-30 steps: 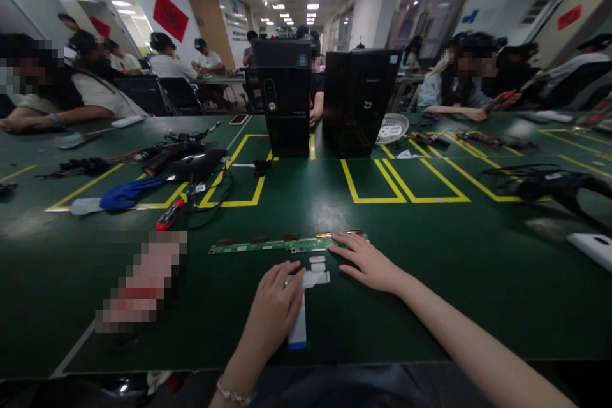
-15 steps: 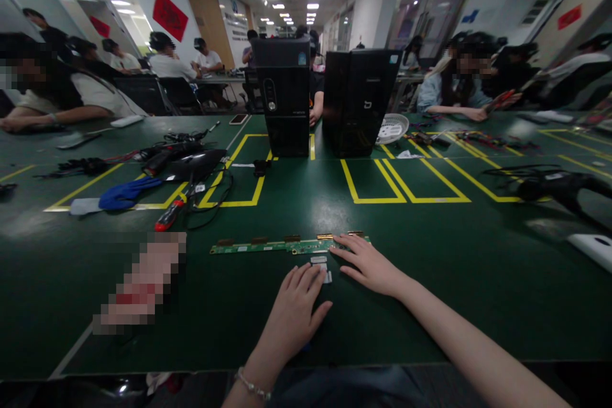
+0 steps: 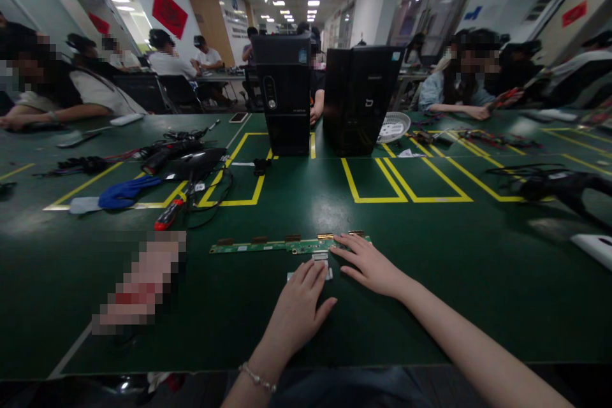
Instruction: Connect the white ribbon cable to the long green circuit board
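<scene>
A long, narrow green circuit board [image 3: 262, 247] with copper-coloured tabs along its far edge lies crosswise in front of me. My right hand [image 3: 370, 266] is open, its outstretched fingertips lying on the right part of the board. Just below the board, my left hand [image 3: 299, 299] rests with fingers extended over small pale, silvery pieces [image 3: 320, 257]. Those fingers partly cover the pieces, so I cannot tell their exact kind or number. The left thumb points off to the right, apart from the fingers.
Two black computer towers [image 3: 289, 131] [image 3: 356, 127] stand beyond the board. To the left lie a red-and-black screwdriver [image 3: 168, 215], a blue glove [image 3: 125, 194] and tangled black cables [image 3: 184, 139]. A white basket [image 3: 396, 126] sits behind the right tower. Other people sit around the green table [image 3: 454, 331].
My left hand has shifted slightly to the right, and a pale piece now shows at the left of its fingers. My right hand and the circuit board stay in place.
</scene>
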### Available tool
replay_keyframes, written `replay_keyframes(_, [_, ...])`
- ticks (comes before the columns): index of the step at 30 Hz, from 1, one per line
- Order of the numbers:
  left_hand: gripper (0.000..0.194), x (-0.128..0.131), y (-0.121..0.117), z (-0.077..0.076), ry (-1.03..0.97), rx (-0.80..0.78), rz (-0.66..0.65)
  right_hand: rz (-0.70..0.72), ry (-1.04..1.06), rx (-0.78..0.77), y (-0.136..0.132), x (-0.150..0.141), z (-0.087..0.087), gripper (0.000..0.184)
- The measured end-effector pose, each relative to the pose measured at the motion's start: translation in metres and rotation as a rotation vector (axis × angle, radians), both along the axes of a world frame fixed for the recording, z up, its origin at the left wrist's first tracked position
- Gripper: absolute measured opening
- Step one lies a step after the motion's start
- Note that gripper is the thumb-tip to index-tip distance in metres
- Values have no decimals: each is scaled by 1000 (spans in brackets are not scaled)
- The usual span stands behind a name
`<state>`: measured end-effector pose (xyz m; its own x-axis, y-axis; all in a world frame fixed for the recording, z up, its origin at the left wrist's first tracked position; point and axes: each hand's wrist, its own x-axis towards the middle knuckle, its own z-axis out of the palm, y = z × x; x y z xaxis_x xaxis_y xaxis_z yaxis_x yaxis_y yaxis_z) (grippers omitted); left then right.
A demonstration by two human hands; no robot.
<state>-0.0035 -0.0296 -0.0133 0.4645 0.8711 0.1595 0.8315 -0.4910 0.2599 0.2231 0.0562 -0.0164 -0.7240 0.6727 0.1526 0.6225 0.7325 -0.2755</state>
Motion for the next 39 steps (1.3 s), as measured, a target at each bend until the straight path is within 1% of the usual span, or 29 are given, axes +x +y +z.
replay_keyframes(4, [55, 0, 1, 0, 12, -3, 0, 0, -3, 0, 0, 0, 0, 47])
replay_keyframes(11, [57, -1, 2, -5, 11, 17, -10, -6, -2, -13, -1, -1, 1, 48])
replay_keyframes(16, [57, 0, 3, -5, 13, 26, -8, -4, 25, -7, -1, -1, 1, 48])
replay_keyframes(30, [53, 0, 2, -6, -21, 61, 0, -4, -4, -8, 0, 0, 0, 49])
replay_keyframes(39, [55, 2, 3, -3, -1, 11, 6, 1, 10, -11, -1, -1, 1, 49])
